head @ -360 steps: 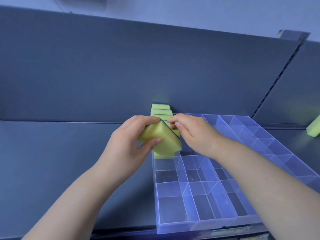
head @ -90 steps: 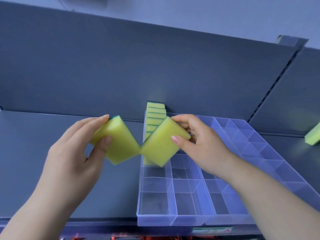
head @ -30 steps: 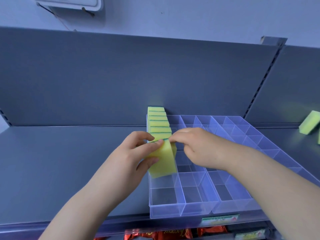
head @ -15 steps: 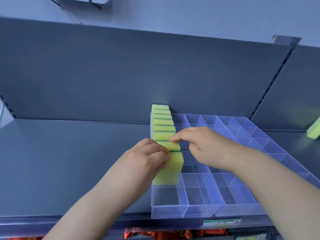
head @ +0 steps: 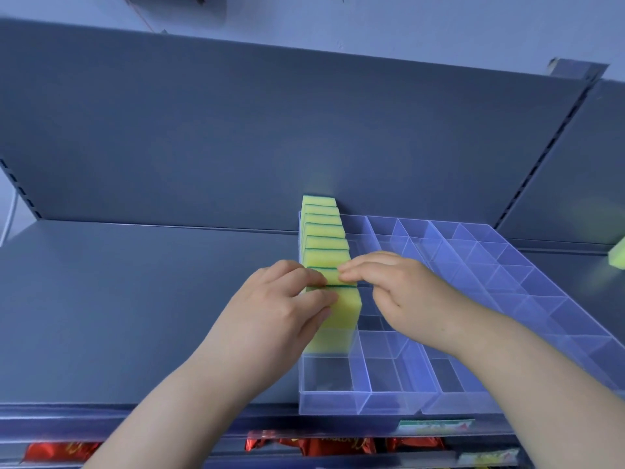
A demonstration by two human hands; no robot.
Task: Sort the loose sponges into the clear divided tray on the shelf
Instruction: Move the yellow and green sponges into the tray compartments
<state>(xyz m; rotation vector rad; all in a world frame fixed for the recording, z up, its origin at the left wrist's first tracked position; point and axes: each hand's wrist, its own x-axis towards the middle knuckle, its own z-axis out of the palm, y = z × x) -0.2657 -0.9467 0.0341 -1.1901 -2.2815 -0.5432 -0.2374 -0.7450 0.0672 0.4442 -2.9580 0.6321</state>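
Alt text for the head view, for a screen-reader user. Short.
Two bare hands seat the nearest sponge at the front of a row of upright yellow sponges in the left column of a clear divided tray on a grey shelf. The left hand grips it; the right hand touches its top. One loose sponge shows far right.

Both sponges, aloft three seconds back, now stand in left column of tray [head: 338, 405], lengthening row [head: 324, 231], left hand [head: 280, 316] gripping nearest sponge [head: 345, 311], right hand [head: 400, 287] fingertips atop next sponge [head: 333, 276].
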